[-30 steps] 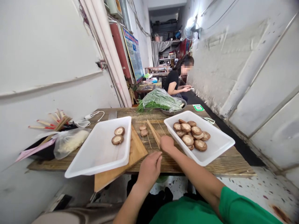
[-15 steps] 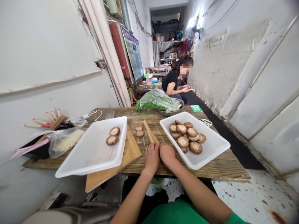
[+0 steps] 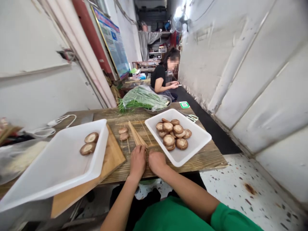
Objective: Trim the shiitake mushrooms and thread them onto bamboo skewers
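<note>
A fanned bundle of bamboo skewers (image 3: 136,136) lies on the wooden table between two white trays. My left hand (image 3: 138,162) is closed over the near ends of these skewers. Just to its right, my right hand (image 3: 157,162) is curled into a loose fist, and whatever its fingers hold is hidden. Two brown mushroom caps (image 3: 124,133) on thin skewers lie left of the bundle. The right-hand tray (image 3: 192,150) holds several mushrooms (image 3: 174,132) with pale undersides. In the left-hand tray (image 3: 64,160) two mushrooms (image 3: 89,143) sit near the right wall.
A wooden board (image 3: 113,158) pokes out beneath the left tray. Bagged green vegetables (image 3: 144,98) rest in a bowl at the far edge, near green-handled scissors (image 3: 192,117). A white cable (image 3: 59,123) lies far left. Beyond the table sits a person (image 3: 160,77).
The view has swung to the right, so everything appears further left. My hands have drawn slightly apart, with the right one off the skewer bundle. The mushrooms have stayed put.
</note>
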The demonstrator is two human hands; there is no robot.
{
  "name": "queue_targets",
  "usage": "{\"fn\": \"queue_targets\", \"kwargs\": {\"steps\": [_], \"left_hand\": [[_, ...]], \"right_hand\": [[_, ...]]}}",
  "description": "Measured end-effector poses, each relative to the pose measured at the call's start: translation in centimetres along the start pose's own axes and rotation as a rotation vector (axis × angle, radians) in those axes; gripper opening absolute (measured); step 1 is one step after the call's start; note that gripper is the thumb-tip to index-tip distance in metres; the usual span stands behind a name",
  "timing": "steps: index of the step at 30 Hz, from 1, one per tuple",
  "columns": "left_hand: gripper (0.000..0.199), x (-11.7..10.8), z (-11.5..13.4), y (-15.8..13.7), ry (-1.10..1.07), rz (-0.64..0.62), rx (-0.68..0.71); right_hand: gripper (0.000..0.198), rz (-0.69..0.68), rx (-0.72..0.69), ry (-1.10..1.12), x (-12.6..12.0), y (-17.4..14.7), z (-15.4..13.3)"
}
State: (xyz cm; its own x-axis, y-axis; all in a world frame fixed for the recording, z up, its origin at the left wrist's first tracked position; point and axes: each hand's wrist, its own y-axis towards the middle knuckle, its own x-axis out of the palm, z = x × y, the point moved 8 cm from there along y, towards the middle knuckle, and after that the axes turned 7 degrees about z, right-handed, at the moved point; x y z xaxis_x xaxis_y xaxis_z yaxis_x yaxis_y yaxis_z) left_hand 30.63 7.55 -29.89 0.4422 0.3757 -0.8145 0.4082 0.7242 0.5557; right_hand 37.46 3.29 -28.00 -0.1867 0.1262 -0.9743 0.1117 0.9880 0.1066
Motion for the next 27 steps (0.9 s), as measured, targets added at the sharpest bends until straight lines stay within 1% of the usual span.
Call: {"fn": "queue_targets", "kwargs": {"steps": [3,6,9,10,12,13,15,16,18,20,21,23,24,26,27], "left_hand": [[0.036,0.1,0.0,0.2,0.01,0.014,0.023],[0.04,0.3,-0.2,0.3,0.002,0.019,0.013],[0.043,0.0,-0.3,0.2,-0.052,0.025,-0.009],[0.043,-0.5,-0.3,0.1,-0.08,0.048,-0.027],[0.041,-2.3,-0.1,-0.4,-0.162,0.129,-0.094],[0.039,-3.5,0.0,-0.7,-0.222,0.179,-0.154],[0.036,-5.8,0.2,-1.5,-0.419,0.235,-0.328],[0.036,-6.6,0.4,-1.9,-0.572,0.229,-0.438],[0.038,-7.4,1.5,-2.3,-0.976,0.17,-0.616],[0.035,-8.5,2.8,-2.0,-1.317,0.151,-0.712],[0.031,-9.1,3.2,-1.7,-1.427,0.161,-0.739],[0.024,-10.1,3.3,-1.0,-1.536,0.169,-0.784],[0.022,-10.3,3.4,-0.7,-1.564,0.152,-0.802],[0.02,-10.5,3.4,-0.5,-1.586,0.107,-0.831],[0.019,-10.5,3.5,-0.5,-1.575,0.09,-0.832]], "right_hand": [[0.025,-0.022,-0.046,0.015,-0.4,-1.2,-0.3],[0.024,-0.088,-0.133,0.043,-0.5,-4.7,0.2],[0.019,-0.124,-0.171,0.147,-1.5,-9.6,2.7],[0.018,-0.14,-0.18,0.21,-2.0,-11.3,3.7],[0.016,-0.167,-0.176,0.334,-3.3,-14.0,5.8],[0.014,-0.193,-0.169,0.404,-3.8,-15.2,6.7],[0.012,-0.229,-0.094,0.507,-4.6,-16.5,8.4],[0.011,-0.236,-0.063,0.538,-4.9,-16.8,9.0],[0.01,-0.228,-0.011,0.565,-5.2,-16.8,9.8],[0.009,-0.206,0.005,0.589,-5.3,-16.5,10.2],[0.008,-0.188,0.007,0.609,-5.4,-16.3,10.3],[0.011,-0.152,0.024,0.694,-5.6,-16.1,10.9],[0.014,-0.137,0.06,0.768,-5.6,-16.1,11.4],[0.023,-0.074,0.196,0.974,-5.9,-16.4,13.3],[0.027,-0.006,0.279,1.094,-6.2,-16.6,14.7]]}}
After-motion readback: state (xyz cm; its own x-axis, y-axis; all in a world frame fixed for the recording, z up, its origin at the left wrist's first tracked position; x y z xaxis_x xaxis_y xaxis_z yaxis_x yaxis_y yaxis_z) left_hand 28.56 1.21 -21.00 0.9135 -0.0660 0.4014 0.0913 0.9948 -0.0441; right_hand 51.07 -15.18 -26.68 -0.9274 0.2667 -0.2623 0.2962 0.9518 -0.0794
